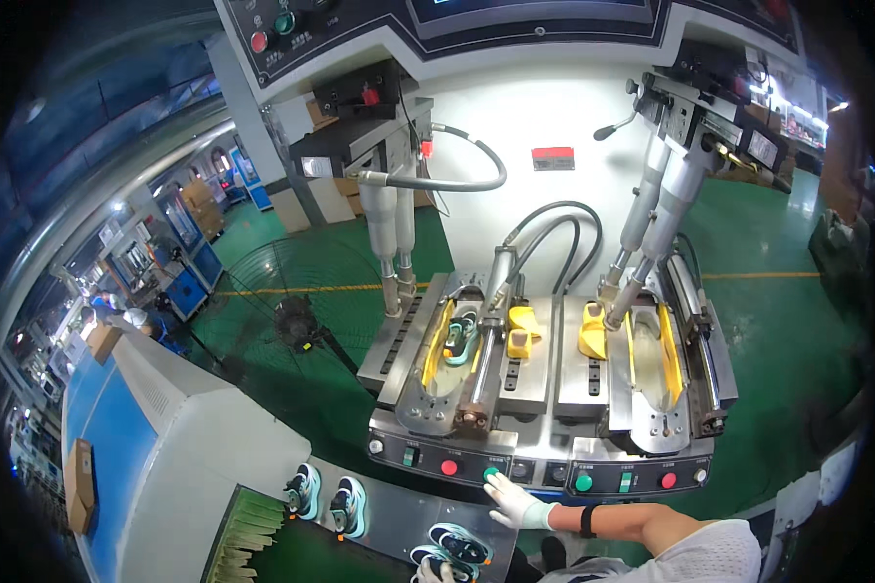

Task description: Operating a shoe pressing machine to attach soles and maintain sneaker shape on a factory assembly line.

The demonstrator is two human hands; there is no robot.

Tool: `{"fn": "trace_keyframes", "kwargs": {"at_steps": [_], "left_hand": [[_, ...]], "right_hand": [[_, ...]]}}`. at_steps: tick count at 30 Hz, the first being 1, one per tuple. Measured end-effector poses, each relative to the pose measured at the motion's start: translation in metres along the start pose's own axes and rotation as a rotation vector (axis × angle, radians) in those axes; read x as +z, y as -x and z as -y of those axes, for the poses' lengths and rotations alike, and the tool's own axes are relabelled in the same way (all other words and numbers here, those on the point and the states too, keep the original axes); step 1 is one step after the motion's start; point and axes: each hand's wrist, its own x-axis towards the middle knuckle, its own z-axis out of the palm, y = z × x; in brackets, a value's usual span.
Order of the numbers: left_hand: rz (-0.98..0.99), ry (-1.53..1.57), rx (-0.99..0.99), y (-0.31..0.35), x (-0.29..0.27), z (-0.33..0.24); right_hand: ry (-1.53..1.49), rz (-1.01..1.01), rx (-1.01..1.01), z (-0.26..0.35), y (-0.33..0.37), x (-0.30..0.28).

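My right hand (517,502), in a white glove, reaches to the front panel of a press machine. Its fingers are stretched out and touch the green button (491,474). At the lower edge only the fingertips of my gloved left hand (434,573) show, gripping a dark sneaker (426,555) with a pale mint sole. Beside that shoe lies a matching sneaker (460,542). In the machine's left station another sneaker (461,336) sits between yellow pads. The right station (648,360) holds no shoe.
Two more sneakers, one on the left (303,492) and one beside it (349,507), stand on the grey shelf (394,505). A conveyor outlet with green strips (248,534) lies left. Steel cylinders (391,228) rise above the stations. A black floor fan (297,321) stands behind.
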Motion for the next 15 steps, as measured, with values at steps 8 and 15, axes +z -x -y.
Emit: {"fn": "trace_keyframes", "kwargs": {"at_steps": [8, 15], "left_hand": [[0.068, 0.157, 0.087, -0.005, -0.011, -0.014], [0.173, 0.277, 0.122, -0.001, -0.016, 0.004]], "right_hand": [[0.15, 0.099, 0.072, 0.015, -0.008, -0.012], [0.152, 0.026, 0.172, 0.026, 0.008, 0.017]]}}
